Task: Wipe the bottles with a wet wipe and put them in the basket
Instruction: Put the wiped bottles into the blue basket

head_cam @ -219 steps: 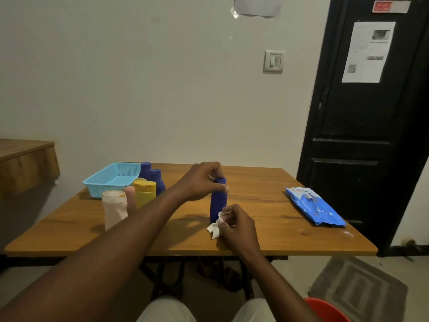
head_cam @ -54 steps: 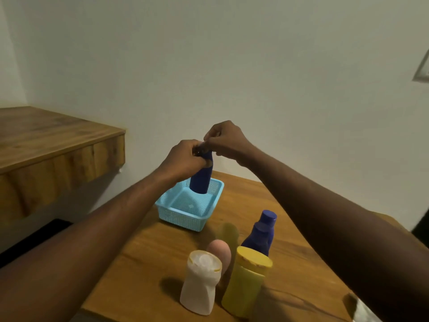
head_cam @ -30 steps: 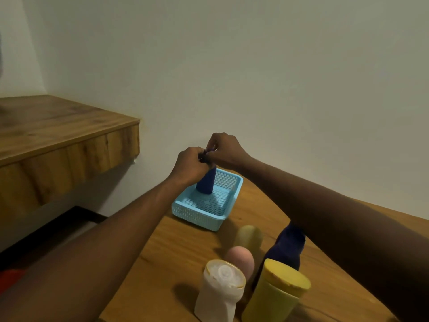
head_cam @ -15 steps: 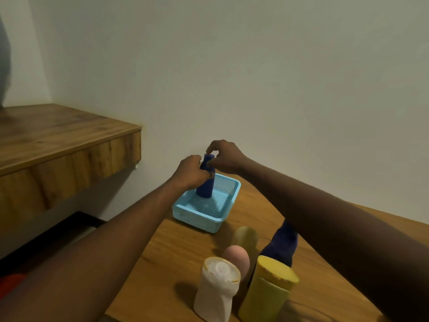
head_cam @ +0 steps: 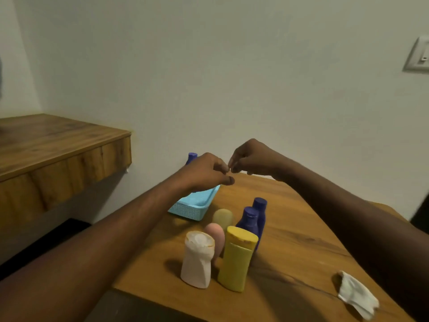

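A blue bottle [head_cam: 191, 157] stands in the light blue basket [head_cam: 188, 211] at the table's far left; only its cap shows behind my left hand [head_cam: 206, 171]. Both hands hover above the basket's near end, fingertips almost touching each other, holding nothing. My right hand [head_cam: 251, 159] is just right of the left. On the table stand a white bottle [head_cam: 197, 259], a yellow bottle [head_cam: 236, 259], a pink bottle [head_cam: 216, 235], a pale yellow-green bottle [head_cam: 223, 218] and two dark blue bottles [head_cam: 249, 220] [head_cam: 260, 205]. The crumpled white wet wipe [head_cam: 356, 295] lies at the lower right.
The wooden table [head_cam: 290, 228] meets a pale wall behind the basket. A wooden shelf [head_cam: 58, 147] juts out at the left, higher than the table. A light switch [head_cam: 417, 54] is on the wall at the upper right.
Both hands have let go of the blue bottle, which now stands in the basket, and have drawn back toward me and to the right. The camera view has swung right.
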A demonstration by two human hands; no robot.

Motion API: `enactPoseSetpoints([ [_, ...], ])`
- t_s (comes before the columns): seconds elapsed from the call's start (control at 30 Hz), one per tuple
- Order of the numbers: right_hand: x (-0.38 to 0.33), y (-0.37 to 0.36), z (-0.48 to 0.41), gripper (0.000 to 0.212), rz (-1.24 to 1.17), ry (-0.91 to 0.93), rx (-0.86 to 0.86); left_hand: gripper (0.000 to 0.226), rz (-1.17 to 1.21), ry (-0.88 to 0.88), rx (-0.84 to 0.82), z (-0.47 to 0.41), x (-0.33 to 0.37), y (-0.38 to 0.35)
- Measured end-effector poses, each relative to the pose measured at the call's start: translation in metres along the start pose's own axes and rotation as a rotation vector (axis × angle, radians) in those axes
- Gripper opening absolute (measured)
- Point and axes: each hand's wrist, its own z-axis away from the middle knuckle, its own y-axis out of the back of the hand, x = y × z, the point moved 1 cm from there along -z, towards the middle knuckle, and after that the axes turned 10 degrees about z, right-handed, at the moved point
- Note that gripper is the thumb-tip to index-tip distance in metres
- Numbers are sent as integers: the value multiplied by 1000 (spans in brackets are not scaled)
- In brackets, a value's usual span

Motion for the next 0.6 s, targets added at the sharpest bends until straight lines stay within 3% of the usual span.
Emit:
enactPoseSetpoints([
  [0.13, 20, 10, 42, 15, 41, -66, -82, 41, -13, 56, -109, 10, 20, -24],
  [0.33, 32, -1, 75, 33, 152, -99, -204, 22, -118, 72, -168, 16, 29, -52],
  [0.43, 38, -11, 77, 34, 155, -103, -157, 12, -105, 84, -169, 16, 24, -59],
  [0.6, 42, -10, 72, 24, 125, -116, -82, 16, -27, 99, -145, 14, 24, -61],
])
